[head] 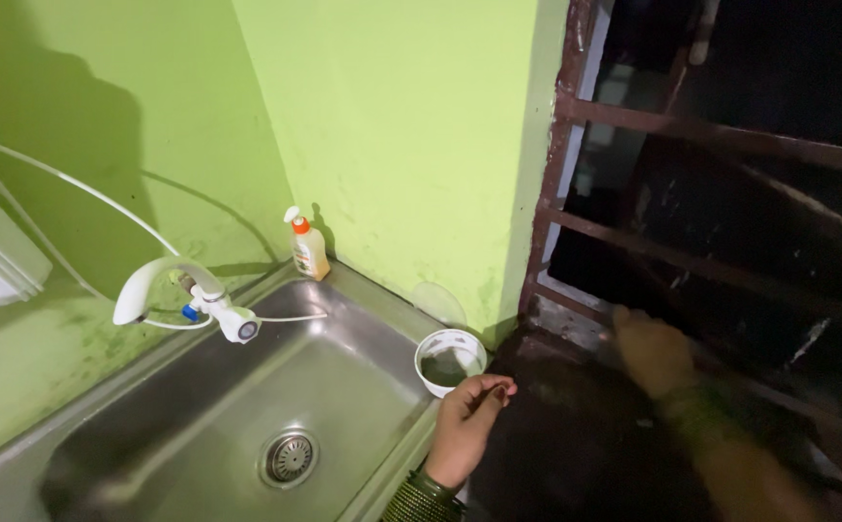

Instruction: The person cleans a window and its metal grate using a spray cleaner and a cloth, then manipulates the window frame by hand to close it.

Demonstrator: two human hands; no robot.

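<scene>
My left hand (469,423) hovers at the sink's right rim, just below a small white bowl (429,372) with something dark green inside. Its fingers are curled in against the thumb, and I see nothing held in them. A green sleeve cuff and a dark band show at that wrist. My right hand (653,353) reaches out over the dark ledge (576,435) toward the bottom of the rusty window bars (721,135). It is dim and blurred, so its fingers are unclear.
A steel sink (344,387) with a round drain (290,456) fills the lower left. A white tap (165,285) with thin hoses is fixed to the green wall. An orange-capped soap bottle (308,246) stands in the corner. A clear round lid (438,303) leans against the wall.
</scene>
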